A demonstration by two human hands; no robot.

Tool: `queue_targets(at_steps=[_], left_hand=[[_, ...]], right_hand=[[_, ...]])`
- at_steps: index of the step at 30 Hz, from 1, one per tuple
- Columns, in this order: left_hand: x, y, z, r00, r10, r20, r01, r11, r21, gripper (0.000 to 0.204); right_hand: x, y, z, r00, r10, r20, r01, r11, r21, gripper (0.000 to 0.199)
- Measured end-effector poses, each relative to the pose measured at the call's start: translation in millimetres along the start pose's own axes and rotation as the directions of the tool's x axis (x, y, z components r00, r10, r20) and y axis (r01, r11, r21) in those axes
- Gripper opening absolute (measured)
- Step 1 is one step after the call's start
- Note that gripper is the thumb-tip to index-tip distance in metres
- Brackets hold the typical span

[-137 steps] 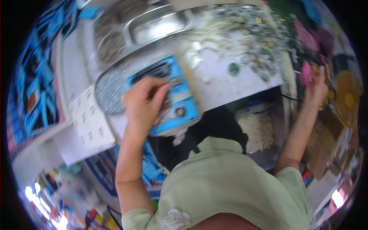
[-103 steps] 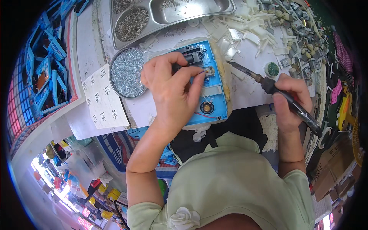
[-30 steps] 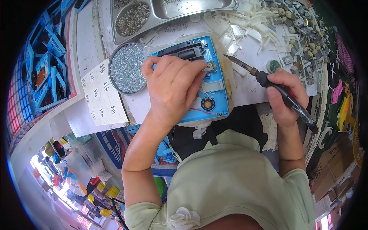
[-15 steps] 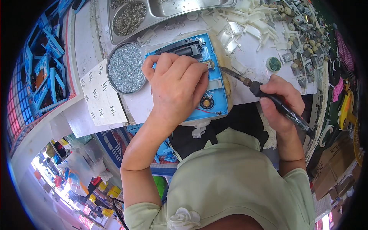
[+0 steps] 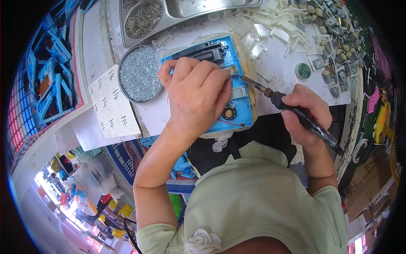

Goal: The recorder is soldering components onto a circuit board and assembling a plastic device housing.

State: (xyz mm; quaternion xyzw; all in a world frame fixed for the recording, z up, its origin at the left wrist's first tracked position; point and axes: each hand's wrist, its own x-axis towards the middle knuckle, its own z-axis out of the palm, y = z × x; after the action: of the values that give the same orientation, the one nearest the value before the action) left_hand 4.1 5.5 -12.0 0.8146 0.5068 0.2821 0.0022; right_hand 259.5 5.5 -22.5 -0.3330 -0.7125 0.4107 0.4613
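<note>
A blue plastic casing (image 5: 237, 103) with a black part at its far end and a small round speaker lies on a pale pad at the bench's near edge. My left hand (image 5: 196, 95) rests on top of it, fingers curled, pinching something small at the right side. My right hand (image 5: 306, 112) grips a black-handled soldering iron (image 5: 292, 111). Its metal tip reaches left to the casing, right by my left fingertips.
A round tin of small screws (image 5: 139, 74) sits left of the casing, beside a white paper with handwritten marks (image 5: 112, 101). A metal tray (image 5: 169, 15) lies at the back. White plastic pieces (image 5: 275, 25) and small parts (image 5: 334, 42) spread to the right.
My right hand brought the soldering iron in from the right until its tip met the casing. My left hand stayed on the casing, shifting slightly.
</note>
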Motion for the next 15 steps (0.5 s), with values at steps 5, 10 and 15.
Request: queue_targets(at_steps=[5,10,15], left_hand=[[-0.9,-0.9,2.1,1.0,0.004,-0.015,-0.004,1.0,-0.002,0.021],[-0.8,-0.1,2.2,1.0,-0.004,-0.012,0.004,1.0,-0.001,0.021],[0.1,2.5,-0.4,1.0,-0.02,0.005,0.02,1.0,0.022,0.02]], right_hand=[[0.6,0.2,0.5,1.0,-0.004,0.005,0.004,1.0,-0.01,0.022],[1.9,-0.4,2.1,0.999,-0.041,-0.008,0.041,0.999,-0.017,0.022],[-0.4,-0.9,-0.6,0.999,-0.034,-0.001,0.034,0.999,-0.022,0.023]])
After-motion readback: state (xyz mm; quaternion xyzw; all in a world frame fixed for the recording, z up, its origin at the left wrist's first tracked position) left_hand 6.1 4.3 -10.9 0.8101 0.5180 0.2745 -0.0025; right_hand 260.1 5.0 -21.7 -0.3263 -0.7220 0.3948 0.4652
